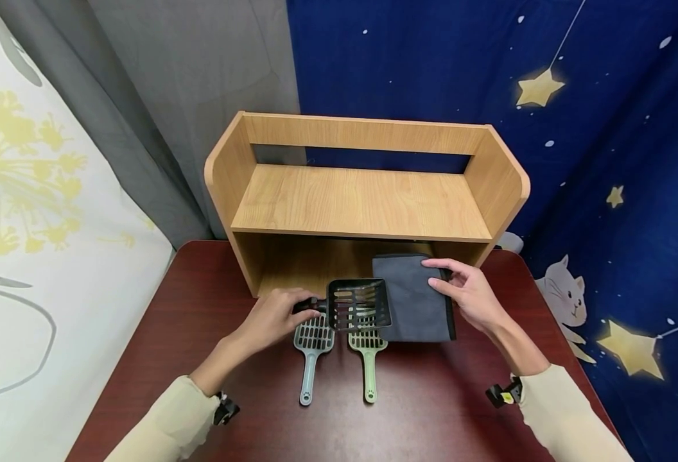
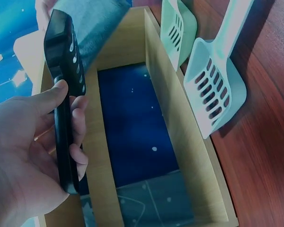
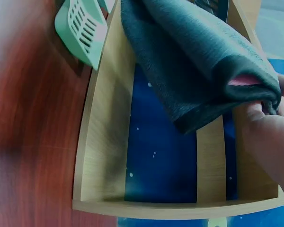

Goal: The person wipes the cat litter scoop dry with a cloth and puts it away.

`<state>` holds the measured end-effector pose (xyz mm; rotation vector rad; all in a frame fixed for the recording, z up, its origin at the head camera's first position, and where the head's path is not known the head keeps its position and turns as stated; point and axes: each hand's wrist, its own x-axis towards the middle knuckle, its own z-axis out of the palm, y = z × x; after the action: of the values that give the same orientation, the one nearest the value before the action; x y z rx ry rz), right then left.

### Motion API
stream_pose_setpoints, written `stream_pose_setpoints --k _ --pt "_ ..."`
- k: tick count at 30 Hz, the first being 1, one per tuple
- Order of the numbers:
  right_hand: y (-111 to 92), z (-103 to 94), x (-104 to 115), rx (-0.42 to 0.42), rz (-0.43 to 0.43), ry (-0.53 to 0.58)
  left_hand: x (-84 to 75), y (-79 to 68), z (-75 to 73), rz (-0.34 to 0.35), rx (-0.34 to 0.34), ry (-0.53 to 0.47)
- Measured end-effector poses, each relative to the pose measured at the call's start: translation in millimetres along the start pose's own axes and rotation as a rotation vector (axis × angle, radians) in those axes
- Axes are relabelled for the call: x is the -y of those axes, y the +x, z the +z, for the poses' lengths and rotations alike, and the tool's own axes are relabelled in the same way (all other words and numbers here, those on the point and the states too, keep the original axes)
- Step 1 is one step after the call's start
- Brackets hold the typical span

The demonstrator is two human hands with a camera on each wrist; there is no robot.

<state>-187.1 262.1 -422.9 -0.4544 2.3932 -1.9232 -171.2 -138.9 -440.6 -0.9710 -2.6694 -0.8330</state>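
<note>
Where the left hand (image 1: 278,314) curls its fingers round a handle: black slotted scoop (image 2: 61,52), held up before the front edge of the wooden shelf (image 1: 362,199). Pale blue scoop (image 1: 311,359), on the tabletop (image 1: 449,398) near that edge. Green scoop (image 1: 368,359), likewise, to its right. Grey fabric piece (image 1: 414,298), held toward the shelf's lower right corner; right hand (image 1: 467,292), thumb and fingers pinching its right edge.

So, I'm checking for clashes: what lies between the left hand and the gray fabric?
The head view shows the black scoop between the left hand, which grips it, and the gray fabric.
</note>
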Motion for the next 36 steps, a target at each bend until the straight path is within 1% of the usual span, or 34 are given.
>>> stream_pose_setpoints --k 4,6,13,16,20,25,28,30,32,36 --pt "-5 2.1 1 -0.007 0.032 0.173 1.2 0.5 -0.8 -0.019 -0.023 -0.019" --pt "-7 4.6 2 0.0 0.043 0.248 1.8 1.1 -0.1 -0.011 -0.037 -0.025" --pt "-6 20.6 3 0.034 0.057 0.414 -1.3 4.4 4.3 0.02 -0.065 -0.041" --pt "-4 33.7 0 0.036 0.073 0.535 -4.0 7.2 6.6 0.016 -0.07 -0.062" --pt "-2 58.3 -7 -0.014 0.121 0.69 -8.9 11.9 8.8 -0.001 -0.078 -0.104" --pt "1 90.2 -18 -0.086 0.219 0.814 -15.8 18.5 10.1 -0.009 -0.084 -0.134" --pt "4 102.9 -23 -0.125 0.223 0.873 -18.8 22.0 10.2 -0.009 -0.087 -0.144" --pt "5 105.9 -24 -0.128 0.196 0.902 -19.3 23.1 9.6 -0.008 -0.089 -0.155" --pt "4 104.1 -23 -0.107 0.174 0.916 -18.2 22.7 8.5 -0.003 -0.088 -0.163" --pt "0 86.9 -18 -0.045 0.136 0.909 -12.6 18.2 4.6 0.005 -0.082 -0.163"
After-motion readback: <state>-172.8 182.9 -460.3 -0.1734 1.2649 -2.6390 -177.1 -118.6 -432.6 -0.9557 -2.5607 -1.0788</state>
